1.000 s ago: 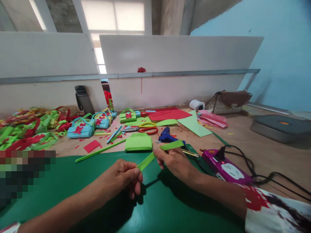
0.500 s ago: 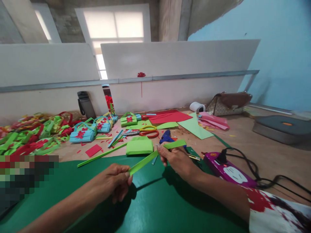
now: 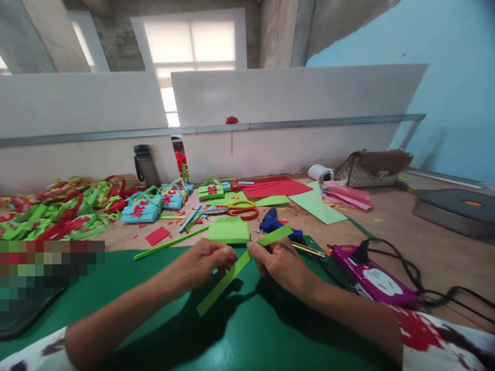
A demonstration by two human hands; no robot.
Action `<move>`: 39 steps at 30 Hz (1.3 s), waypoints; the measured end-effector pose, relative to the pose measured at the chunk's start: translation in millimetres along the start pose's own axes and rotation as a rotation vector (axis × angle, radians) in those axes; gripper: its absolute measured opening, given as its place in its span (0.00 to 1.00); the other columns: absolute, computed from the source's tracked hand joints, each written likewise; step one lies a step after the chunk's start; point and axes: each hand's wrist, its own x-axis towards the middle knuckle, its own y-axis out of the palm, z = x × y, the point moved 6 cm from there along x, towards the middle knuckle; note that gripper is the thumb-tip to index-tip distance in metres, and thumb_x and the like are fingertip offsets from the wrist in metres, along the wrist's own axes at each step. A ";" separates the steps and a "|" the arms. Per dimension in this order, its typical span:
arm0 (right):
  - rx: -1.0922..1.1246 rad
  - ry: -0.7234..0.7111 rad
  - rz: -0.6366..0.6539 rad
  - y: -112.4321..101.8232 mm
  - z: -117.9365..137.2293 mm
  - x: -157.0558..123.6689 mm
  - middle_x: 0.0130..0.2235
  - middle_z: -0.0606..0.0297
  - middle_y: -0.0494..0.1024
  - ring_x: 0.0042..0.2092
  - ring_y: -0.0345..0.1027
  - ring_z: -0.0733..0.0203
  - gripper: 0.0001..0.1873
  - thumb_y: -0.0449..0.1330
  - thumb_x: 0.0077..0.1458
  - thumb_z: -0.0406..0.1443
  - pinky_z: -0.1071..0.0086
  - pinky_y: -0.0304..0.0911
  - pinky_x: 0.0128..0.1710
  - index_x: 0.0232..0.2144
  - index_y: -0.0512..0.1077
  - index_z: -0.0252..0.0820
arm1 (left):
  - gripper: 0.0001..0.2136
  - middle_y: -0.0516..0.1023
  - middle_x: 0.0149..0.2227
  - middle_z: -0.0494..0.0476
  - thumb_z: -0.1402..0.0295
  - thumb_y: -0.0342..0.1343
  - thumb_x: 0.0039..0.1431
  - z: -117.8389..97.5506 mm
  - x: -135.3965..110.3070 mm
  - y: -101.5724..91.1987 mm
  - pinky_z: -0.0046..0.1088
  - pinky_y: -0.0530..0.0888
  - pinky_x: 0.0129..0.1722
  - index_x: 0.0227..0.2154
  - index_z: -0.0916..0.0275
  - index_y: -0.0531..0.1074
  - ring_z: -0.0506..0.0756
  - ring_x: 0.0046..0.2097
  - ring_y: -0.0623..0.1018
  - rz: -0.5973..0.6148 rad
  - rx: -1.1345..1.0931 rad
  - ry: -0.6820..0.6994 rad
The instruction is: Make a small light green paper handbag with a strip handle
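Observation:
My right hand (image 3: 284, 260) pinches a light green paper strip (image 3: 222, 292) between thumb and fingers. One end of the strip sticks out above that hand; the other slants down to the left and hangs free. My left hand (image 3: 211, 260) is beside the strip's middle, its fingers loosely bent and apart; whether they touch the paper I cannot tell. Just beyond the hands lies a folded light green paper piece (image 3: 229, 232). A blue glue gun (image 3: 274, 222) and a utility knife (image 3: 309, 250) lie behind my right hand.
A green mat (image 3: 232, 340) covers the near table. Scissors (image 3: 243, 210), red paper sheets (image 3: 274, 186) and small blue paper bags (image 3: 139, 211) lie farther back. At left is a pile of coloured paper bags (image 3: 58, 211). A purple power strip (image 3: 375, 278) with black cords is at right.
My left hand has left the strip's lower end and moved up and right toward the middle. That end now hangs free. My right hand keeps its pinch.

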 end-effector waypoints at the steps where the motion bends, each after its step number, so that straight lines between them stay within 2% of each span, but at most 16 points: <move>1: -0.009 -0.009 0.012 2.0 2.3 -2.1 0.13 0.72 0.62 0.20 0.59 0.68 0.25 0.50 0.57 0.41 0.72 0.56 0.26 0.10 0.60 0.42 | 0.18 0.75 0.27 0.55 0.54 0.48 0.54 -0.3 2.0 12.8 0.24 0.63 0.26 0.28 0.66 0.70 0.51 0.28 0.70 0.061 -0.027 -0.010; 3: -0.022 -0.019 0.030 4.3 5.3 -5.4 0.14 0.72 0.62 0.20 0.59 0.68 0.23 0.50 0.57 0.41 0.72 0.54 0.25 0.12 0.61 0.42 | 0.18 0.74 0.24 0.54 0.53 0.45 0.54 2.2 3.8 33.7 0.24 0.64 0.26 0.28 0.65 0.69 0.51 0.25 0.70 0.162 -0.089 -0.043; 6: -0.034 -0.024 0.032 3.2 6.7 -8.0 0.15 0.72 0.62 0.20 0.59 0.67 0.24 0.49 0.58 0.42 0.71 0.54 0.25 0.12 0.60 0.42 | 0.17 0.68 0.17 0.49 0.54 0.44 0.54 7.2 3.7 44.3 0.23 0.64 0.23 0.25 0.64 0.66 0.48 0.20 0.66 0.180 -0.123 -0.067; 9: -0.037 -0.006 0.019 -1.3 3.2 -8.1 0.15 0.72 0.62 0.21 0.59 0.66 0.24 0.48 0.59 0.43 0.71 0.54 0.26 0.12 0.59 0.43 | 0.16 0.65 0.15 0.47 0.55 0.44 0.55 11.8 1.3 39.2 0.22 0.62 0.21 0.23 0.63 0.64 0.47 0.18 0.62 0.151 -0.088 -0.072; 14: -0.108 0.088 -0.053 -13.6 -13.2 -2.8 0.18 0.69 0.67 0.27 0.64 0.63 0.28 0.47 0.58 0.50 0.70 0.55 0.31 0.13 0.62 0.42 | 0.18 0.64 0.17 0.48 0.55 0.42 0.58 15.0 -11.7 20.6 0.23 0.61 0.22 0.21 0.63 0.64 0.48 0.19 0.62 0.115 0.036 -0.013; 17: -0.137 0.081 -0.090 -19.1 -16.8 2.7 0.20 0.68 0.69 0.29 0.66 0.61 0.29 0.46 0.58 0.51 0.69 0.56 0.32 0.12 0.63 0.43 | 0.14 0.65 0.19 0.49 0.65 0.42 0.60 14.5 -21.5 5.9 0.24 0.59 0.23 0.21 0.62 0.64 0.49 0.21 0.61 0.011 0.430 0.089; 19: -0.098 0.044 -0.119 -21.5 -15.0 5.5 0.19 0.68 0.69 0.26 0.65 0.62 0.28 0.48 0.58 0.51 0.69 0.57 0.30 0.12 0.62 0.43 | 0.09 0.67 0.21 0.51 0.72 0.44 0.57 17.0 -25.6 -0.5 0.25 0.59 0.23 0.23 0.61 0.65 0.50 0.22 0.63 -0.047 0.808 0.129; 21: -0.020 -0.014 -0.161 -23.9 -11.3 6.2 0.18 0.68 0.68 0.24 0.64 0.62 0.27 0.49 0.57 0.50 0.70 0.57 0.28 0.12 0.62 0.43 | 0.08 0.71 0.22 0.54 0.76 0.45 0.54 22.7 -26.8 -5.6 0.26 0.60 0.23 0.25 0.61 0.66 0.52 0.23 0.66 -0.076 1.090 0.124; 23: 0.034 -0.056 -0.186 -25.2 -8.9 4.5 0.17 0.68 0.68 0.22 0.64 0.62 0.25 0.51 0.57 0.49 0.70 0.58 0.25 0.13 0.63 0.43 | 0.09 0.72 0.23 0.56 0.78 0.43 0.54 27.6 -26.4 -11.6 0.28 0.62 0.25 0.27 0.62 0.67 0.55 0.25 0.70 -0.097 1.229 0.103; 25: 0.025 -0.095 -0.190 -24.9 -8.0 0.6 0.16 0.69 0.67 0.21 0.63 0.62 0.21 0.52 0.56 0.47 0.71 0.58 0.22 0.16 0.67 0.44 | 0.10 0.73 0.24 0.58 0.80 0.43 0.53 30.4 -25.9 -18.6 0.29 0.65 0.27 0.27 0.63 0.68 0.56 0.26 0.71 -0.113 1.271 0.072; 27: -0.030 -0.179 -0.181 -22.7 -6.0 -4.5 0.16 0.70 0.68 0.20 0.64 0.62 0.15 0.54 0.56 0.44 0.71 0.59 0.20 0.22 0.71 0.46 | 0.10 0.74 0.24 0.59 0.81 0.44 0.53 31.7 -26.0 -25.9 0.30 0.66 0.28 0.27 0.64 0.69 0.57 0.27 0.72 -0.127 1.292 0.037; 31: -0.171 -0.528 -0.103 -10.5 5.3 -16.4 0.23 0.68 0.73 0.24 0.68 0.63 0.07 0.54 0.57 0.36 0.73 0.63 0.25 0.29 0.72 0.49 | 0.11 0.75 0.27 0.62 0.82 0.45 0.52 36.1 -25.6 -38.3 0.35 0.68 0.31 0.31 0.66 0.70 0.60 0.30 0.73 -0.156 1.340 -0.013; 33: -0.272 -0.693 -0.014 0.1 10.2 -21.1 0.24 0.66 0.73 0.25 0.67 0.63 0.09 0.52 0.58 0.33 0.72 0.62 0.26 0.32 0.72 0.47 | 0.12 0.75 0.28 0.65 0.83 0.44 0.52 40.0 -24.2 -43.3 0.38 0.69 0.32 0.33 0.67 0.71 0.62 0.32 0.74 -0.185 1.356 -0.028; 35: -0.400 -0.781 0.048 9.1 11.5 -22.7 0.25 0.64 0.73 0.26 0.66 0.63 0.12 0.49 0.58 0.30 0.70 0.61 0.27 0.32 0.71 0.45 | 0.14 0.75 0.29 0.66 0.84 0.43 0.52 43.9 -22.4 -47.0 0.40 0.69 0.33 0.33 0.68 0.71 0.64 0.33 0.74 -0.212 1.372 -0.040; 37: -0.500 -0.849 0.044 13.5 12.3 -23.1 0.25 0.62 0.73 0.26 0.65 0.62 0.14 0.46 0.59 0.27 0.68 0.61 0.28 0.31 0.71 0.42 | 0.15 0.76 0.31 0.66 0.85 0.43 0.52 46.7 -21.5 -49.5 0.42 0.69 0.34 0.35 0.68 0.72 0.65 0.35 0.75 -0.220 1.404 -0.050; 39: -0.563 -0.923 0.014 15.8 12.8 -24.8 0.24 0.61 0.72 0.26 0.66 0.61 0.16 0.44 0.59 0.27 0.65 0.61 0.31 0.32 0.71 0.41 | 0.18 0.77 0.34 0.67 0.85 0.43 0.51 46.4 -22.6 -53.5 0.43 0.70 0.35 0.42 0.68 0.72 0.66 0.37 0.75 -0.234 1.460 -0.058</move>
